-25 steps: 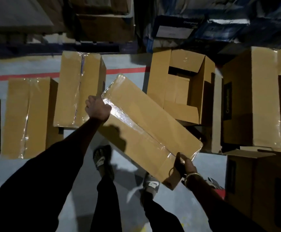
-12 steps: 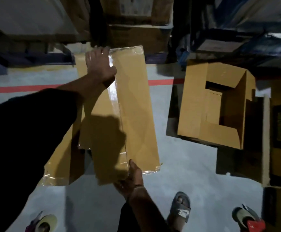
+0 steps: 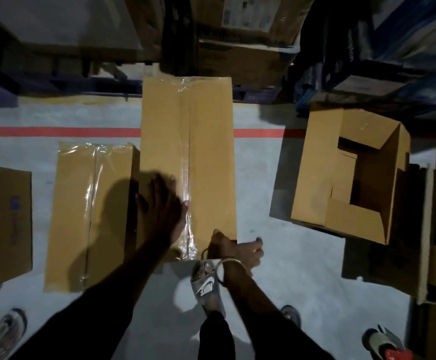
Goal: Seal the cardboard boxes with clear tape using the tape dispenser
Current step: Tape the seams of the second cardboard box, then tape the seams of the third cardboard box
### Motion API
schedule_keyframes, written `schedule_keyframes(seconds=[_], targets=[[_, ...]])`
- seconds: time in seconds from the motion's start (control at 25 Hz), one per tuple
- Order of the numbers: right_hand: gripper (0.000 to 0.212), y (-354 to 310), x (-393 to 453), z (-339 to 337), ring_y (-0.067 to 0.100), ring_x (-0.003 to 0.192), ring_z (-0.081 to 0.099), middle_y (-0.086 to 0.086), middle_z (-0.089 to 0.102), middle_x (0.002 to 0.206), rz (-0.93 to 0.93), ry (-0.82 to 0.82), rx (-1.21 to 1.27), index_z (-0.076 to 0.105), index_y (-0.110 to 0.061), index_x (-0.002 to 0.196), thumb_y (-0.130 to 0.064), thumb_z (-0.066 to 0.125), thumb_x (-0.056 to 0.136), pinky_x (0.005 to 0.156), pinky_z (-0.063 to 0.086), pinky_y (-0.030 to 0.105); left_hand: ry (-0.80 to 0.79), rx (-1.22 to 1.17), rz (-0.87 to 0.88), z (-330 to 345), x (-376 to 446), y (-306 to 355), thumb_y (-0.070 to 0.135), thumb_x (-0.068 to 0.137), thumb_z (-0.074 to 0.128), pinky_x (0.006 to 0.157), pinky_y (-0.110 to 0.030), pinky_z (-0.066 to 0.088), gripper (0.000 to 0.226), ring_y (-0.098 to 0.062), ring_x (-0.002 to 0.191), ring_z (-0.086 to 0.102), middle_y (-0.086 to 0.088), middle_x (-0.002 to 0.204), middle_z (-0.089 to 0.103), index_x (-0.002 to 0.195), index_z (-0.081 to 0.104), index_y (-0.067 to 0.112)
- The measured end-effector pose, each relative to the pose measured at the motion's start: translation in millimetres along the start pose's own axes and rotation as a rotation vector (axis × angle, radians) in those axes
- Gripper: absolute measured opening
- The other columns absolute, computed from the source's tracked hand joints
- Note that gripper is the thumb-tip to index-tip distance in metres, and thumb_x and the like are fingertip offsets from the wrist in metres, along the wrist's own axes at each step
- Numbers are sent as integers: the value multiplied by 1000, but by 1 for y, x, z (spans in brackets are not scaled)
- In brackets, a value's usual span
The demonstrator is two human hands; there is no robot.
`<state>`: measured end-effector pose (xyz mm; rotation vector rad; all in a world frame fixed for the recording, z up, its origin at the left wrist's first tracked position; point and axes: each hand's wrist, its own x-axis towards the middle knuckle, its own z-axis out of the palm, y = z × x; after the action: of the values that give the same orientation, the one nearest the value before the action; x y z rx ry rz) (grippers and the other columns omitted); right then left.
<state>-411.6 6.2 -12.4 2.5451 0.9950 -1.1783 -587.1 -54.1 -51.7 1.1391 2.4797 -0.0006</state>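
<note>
Far-left box (image 3: 2, 224): brown carton at the left edge, cut off by the frame; faint blue print on its top face.
Shoe (image 3: 4, 333): light-coloured, bottom-left corner, on the grey floor (image 3: 276, 294).
Second sealed box (image 3: 89, 216): long carton lying on the floor, clear tape along its centre seam and across its far end; just beside the middle carton, shadow of an arm across its right part.
Red line (image 3: 56, 132): painted stripe running across the floor behind the cartons.
Left hand (image 3: 163, 209): fingers spread and straight, palm pressed flat on the top of the middle carton, left of the seam; grasps nothing.
Sealed box (image 3: 209, 157): the long middle carton, flaps closed, glossy clear tape (image 3: 189, 203) along the full centre seam and over both ends; its far end reaches past the red line toward the stacked cartons.
Right hand (image 3: 235, 246): at the near right corner of the middle carton, thumb on the top face and fingers curled round the corner edge, grasping it; bracelet on the wrist.
Sandal (image 3: 208, 287): grey slide with white logo, just below the near end of the middle carton.
Open box (image 3: 346, 172): carton to the right, apart from the middle carton, top flaps raised, interior dark.
Red-tipped item (image 3: 393, 346): bottom right on the floor; whether it is the tape dispenser cannot be told.
</note>
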Motion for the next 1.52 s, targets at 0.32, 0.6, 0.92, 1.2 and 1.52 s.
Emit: schedule_keyframes(seconds=[0.32, 0.6, 0.92, 1.2, 1.52], targets=[[56, -5, -14, 27, 34, 119, 63, 10, 70, 125, -252, -332, -9, 52, -16, 141, -39, 69, 93, 99, 48, 34, -92, -80, -133, -7, -3, -32, 60, 98, 56, 115, -80, 19, 92, -53, 157, -8, -29, 171, -10, 168, 3, 33], [68, 45, 9, -38, 30, 118, 60, 8, 61, 127, -184, -486, 60, 45, -16, 139, -37, 75, 82, 91, 44, 31, 214, -82, 63, 6, -97, 19, 32, 99, 55, 106, -63, 44, 39, -50, 132, 51, -27, 143, 53, 130, 61, 9], [49, 251, 131, -238, 34, 130, 55, 18, 58, 141, -397, -332, -295, 53, -7, 139, -28, 63, 96, 98, 43, 29, 62, -255, 204, 105, -309, 232, 27, 84, 53, 76, -47, 57, 52, -41, 97, 62, -16, 114, 64, 132, 62, 10], [57, 425, 262, -391, 38, 130, 55, 20, 60, 137, -496, -206, -662, 48, -4, 137, -36, 63, 92, 104, 47, 35, 37, -394, 141, 224, -488, 387, 24, 78, 70, 79, -44, 58, 56, -37, 103, 65, -10, 118, 64, 132, 64, 13], [78, 374, 411, -381, 41, 134, 50, 23, 45, 152, -774, -47, -780, 31, -7, 154, -35, 67, 91, 104, 48, 44, 145, -520, 105, 359, -442, 436, 34, 87, 58, 94, -49, 55, 52, -29, 126, 51, -2, 133, 52, 138, 56, 24]])
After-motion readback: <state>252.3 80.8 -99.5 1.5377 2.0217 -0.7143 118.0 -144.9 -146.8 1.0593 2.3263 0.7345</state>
